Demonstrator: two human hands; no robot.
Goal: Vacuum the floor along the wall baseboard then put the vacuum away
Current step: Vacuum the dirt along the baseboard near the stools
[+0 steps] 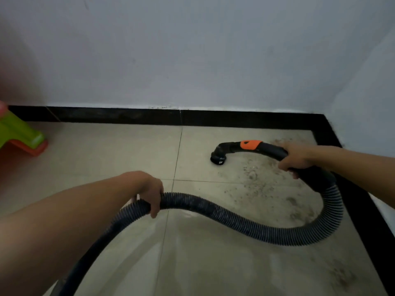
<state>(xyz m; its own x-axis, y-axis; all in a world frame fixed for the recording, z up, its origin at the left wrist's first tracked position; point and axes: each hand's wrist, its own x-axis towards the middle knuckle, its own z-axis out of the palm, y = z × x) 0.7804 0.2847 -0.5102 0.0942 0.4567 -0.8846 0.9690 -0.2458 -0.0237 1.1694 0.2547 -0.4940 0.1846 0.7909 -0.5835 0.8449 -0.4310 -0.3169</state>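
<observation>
You are seeing no readable text, label, brand or number: the orange band (250,145) on the vacuum handle (271,149) and the hose (213,211) are showing none.

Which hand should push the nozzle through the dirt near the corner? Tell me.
Right. The right hand grips the handle just behind the nozzle, beside the dirt; the left hand only holds the hose farther back.
</observation>
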